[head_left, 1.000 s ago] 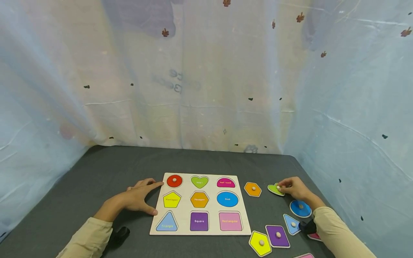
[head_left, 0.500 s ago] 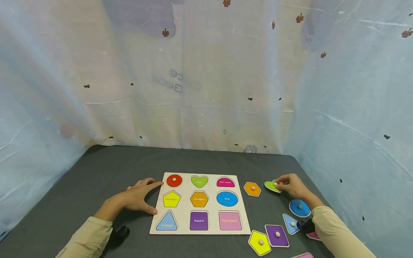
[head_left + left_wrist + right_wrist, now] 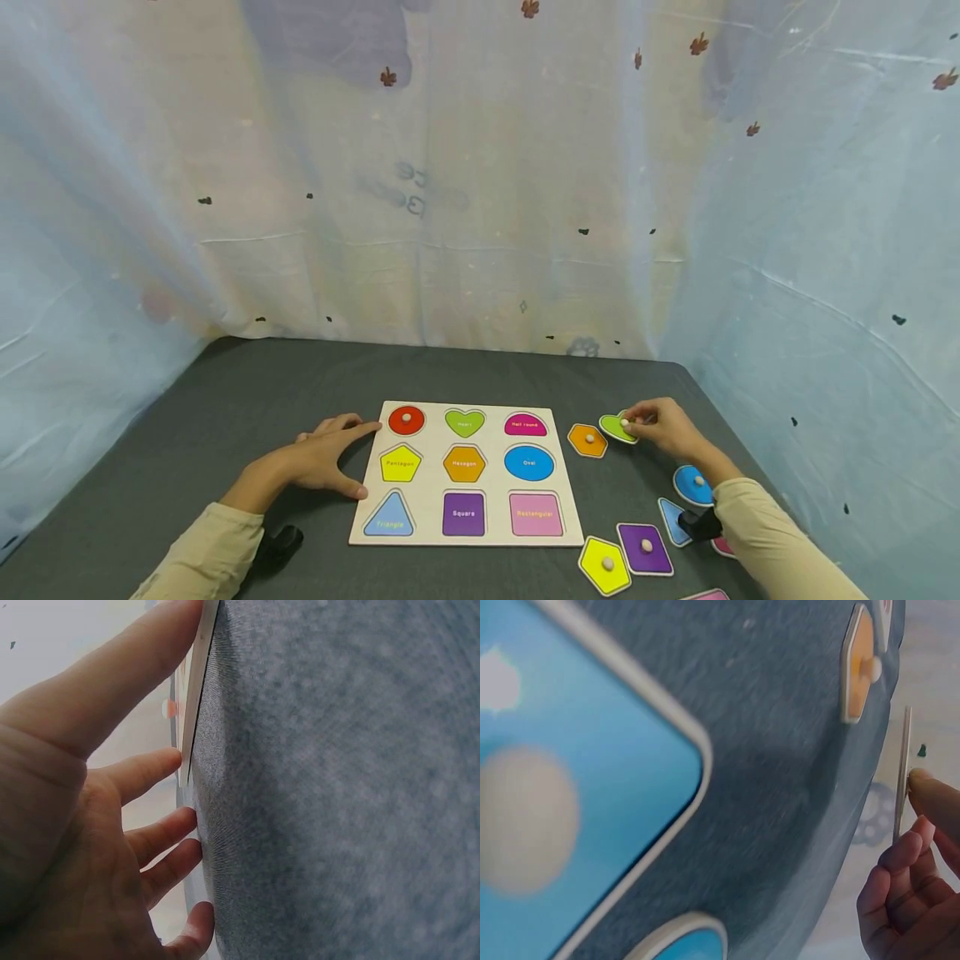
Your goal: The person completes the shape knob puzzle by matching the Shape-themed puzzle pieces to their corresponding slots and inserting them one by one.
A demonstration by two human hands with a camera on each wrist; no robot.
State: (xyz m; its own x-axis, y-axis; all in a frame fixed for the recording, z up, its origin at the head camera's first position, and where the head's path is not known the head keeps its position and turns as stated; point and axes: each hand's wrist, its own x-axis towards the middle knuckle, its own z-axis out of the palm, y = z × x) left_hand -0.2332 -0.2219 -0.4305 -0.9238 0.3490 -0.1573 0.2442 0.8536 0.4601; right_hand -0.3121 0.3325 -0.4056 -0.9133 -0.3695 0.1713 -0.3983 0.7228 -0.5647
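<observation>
A white shape-puzzle board (image 3: 427, 517) lies on the dark grey cloth, with printed shapes in its recesses. A red circle piece (image 3: 397, 423) with a knob sits in its top left recess. My left hand (image 3: 318, 458) is spread beside the board, its thumb and index fingertip touching the left edge. To the right of the board, my right hand (image 3: 667, 429) pinches the knob of a green heart piece (image 3: 613, 427). In the right wrist view, the heart piece (image 3: 902, 772) shows edge-on, raised off the cloth; the fingers partly hide it.
An orange hexagon piece (image 3: 579, 443) lies between board and right hand. Nearer are a blue oval (image 3: 688, 487), blue triangle (image 3: 670, 518), purple square (image 3: 633, 558) and yellow pentagon (image 3: 600, 579). Two pink pieces are partly hidden or cut off. Pale curtains (image 3: 480, 250) surround the table.
My right hand has carried the green heart piece leftward and slightly away from me, close to the orange hexagon. My left hand stays at the board's edge.
</observation>
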